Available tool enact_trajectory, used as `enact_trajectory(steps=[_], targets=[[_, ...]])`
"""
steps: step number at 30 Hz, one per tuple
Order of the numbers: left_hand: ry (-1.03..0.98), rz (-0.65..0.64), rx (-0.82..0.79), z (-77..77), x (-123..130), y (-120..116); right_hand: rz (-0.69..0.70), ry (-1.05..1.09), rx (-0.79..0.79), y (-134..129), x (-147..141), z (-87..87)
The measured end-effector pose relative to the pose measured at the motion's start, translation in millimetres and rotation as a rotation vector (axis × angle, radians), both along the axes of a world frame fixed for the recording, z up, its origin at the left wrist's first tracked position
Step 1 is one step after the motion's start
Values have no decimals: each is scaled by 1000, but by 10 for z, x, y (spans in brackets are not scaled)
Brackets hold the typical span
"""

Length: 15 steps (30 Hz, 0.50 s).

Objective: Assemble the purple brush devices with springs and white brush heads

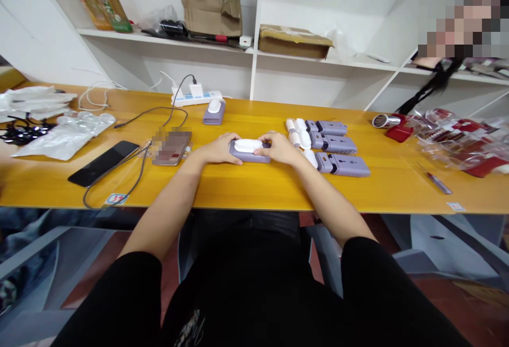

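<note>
A purple-grey plastic casing (250,157) lies on the table in front of me. On top of it sits a white oval piece (248,145) with a ridged, brush-like edge. My left hand (223,149) is closed around the casing's left end, thumb along the near side. At the other end, my right hand (278,147) pinches the right side of the white piece and casing. Just right of that hand lie several similar purple-grey casings (350,165) in rows, with white oval pieces (304,139) at their left ends.
Behind my hands stands another purple-grey casing (213,114) with a white top, near a power strip (199,97). Leftward are a black phone (104,163), a second phone (172,148), cables and plastic bags (67,135). Red packaged items (457,142) and a small pen-like tool (439,183) lie right.
</note>
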<state>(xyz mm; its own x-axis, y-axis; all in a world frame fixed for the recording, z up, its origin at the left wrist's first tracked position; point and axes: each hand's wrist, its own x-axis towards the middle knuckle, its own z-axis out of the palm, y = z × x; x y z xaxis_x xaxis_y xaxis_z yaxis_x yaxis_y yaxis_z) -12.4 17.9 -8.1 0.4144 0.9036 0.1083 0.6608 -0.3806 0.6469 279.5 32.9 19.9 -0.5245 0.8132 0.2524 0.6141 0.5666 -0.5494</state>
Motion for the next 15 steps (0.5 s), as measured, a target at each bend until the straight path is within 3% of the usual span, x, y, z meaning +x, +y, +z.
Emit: enact_trajectory(steps=[7,15], targets=[[-43,5,-22,8,36,-27,90,36,-1,35,-23,-37],[-35,19,-8,5,60,-18,184,-167,109,9,-258,13]])
